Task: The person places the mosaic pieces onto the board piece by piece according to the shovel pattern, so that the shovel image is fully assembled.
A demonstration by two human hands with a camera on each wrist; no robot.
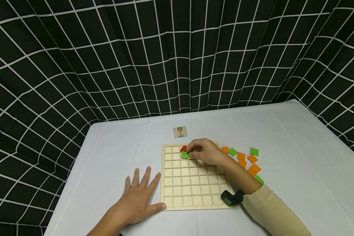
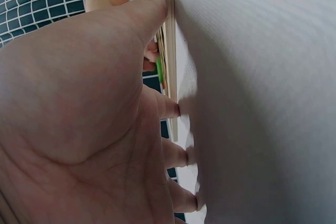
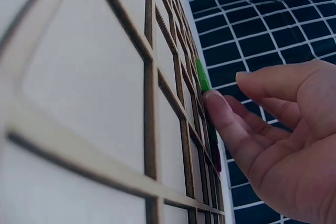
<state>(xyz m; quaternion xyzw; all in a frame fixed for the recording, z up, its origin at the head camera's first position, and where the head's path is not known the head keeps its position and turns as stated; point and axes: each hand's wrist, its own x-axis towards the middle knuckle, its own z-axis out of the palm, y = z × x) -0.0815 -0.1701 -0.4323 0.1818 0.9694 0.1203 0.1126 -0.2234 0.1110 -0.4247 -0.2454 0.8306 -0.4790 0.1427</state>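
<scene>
A wooden grid board [image 1: 194,190] lies on the white table. My right hand [image 1: 205,151] is over its far rows, its index fingertip touching the board beside a green square tile [image 1: 184,155]. In the right wrist view the thumb stands apart from that fingertip [image 3: 214,99], with nothing seen between them. A red tile with a curved edge [image 1: 183,148] sits just beyond the green one, partly covered by the fingers. My left hand [image 1: 138,200] rests palm down with fingers spread; its thumb touches the board's near left corner.
Several orange tiles [image 1: 241,156] and green tiles [image 1: 254,151] lie scattered right of the board. Behind it is a small patterned grid card [image 1: 180,131]. A black curved device [image 1: 232,197] is at the right wrist, over the board's near right corner. Dark gridded curtains [image 1: 165,65] surround the table.
</scene>
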